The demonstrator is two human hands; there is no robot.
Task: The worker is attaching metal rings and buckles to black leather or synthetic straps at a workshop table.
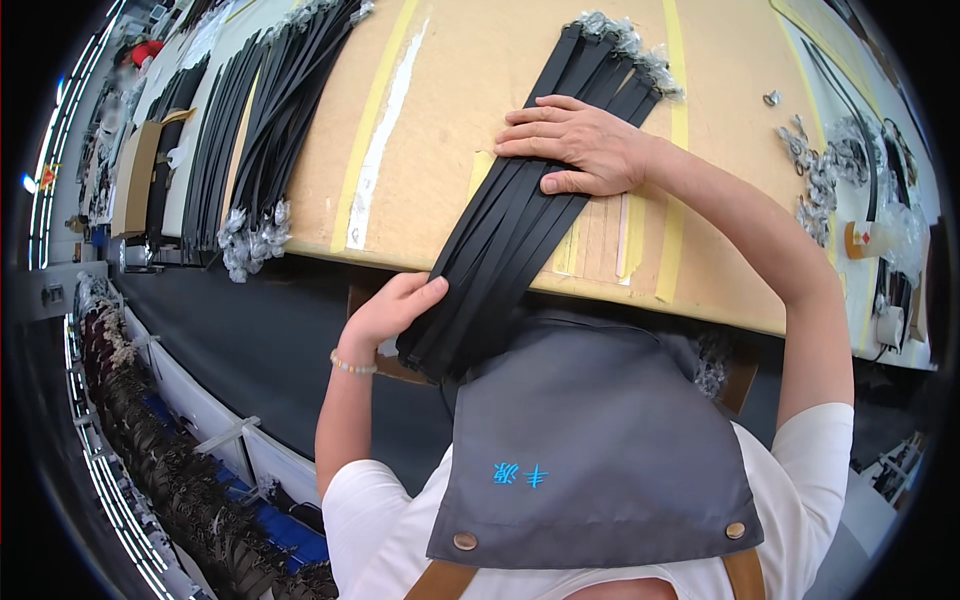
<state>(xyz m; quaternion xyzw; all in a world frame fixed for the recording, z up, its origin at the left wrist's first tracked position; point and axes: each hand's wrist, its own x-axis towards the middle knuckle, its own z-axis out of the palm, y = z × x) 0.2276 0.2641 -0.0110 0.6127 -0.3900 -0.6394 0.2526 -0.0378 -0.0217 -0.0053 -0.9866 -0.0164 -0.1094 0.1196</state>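
A bundle of long black straps [520,210] lies diagonally across the tan worktable [480,70], its near end hanging over the table's front edge. Plastic-wrapped ends show at the far tip [630,45]. My right hand [575,145] lies flat on top of the bundle near its middle, fingers spread and pressing down. My left hand [392,310] cups the left side of the overhanging near end, fingers against the straps. A grey apron bib [600,440] fills the lower centre.
More black strap bundles [260,120] with wrapped ends lie on the table's left. Small metal buckles [812,170] and a cable [850,100] sit at the right. Yellow tape lines [375,110] cross the board. Racks of dark goods [170,470] run along the lower left.
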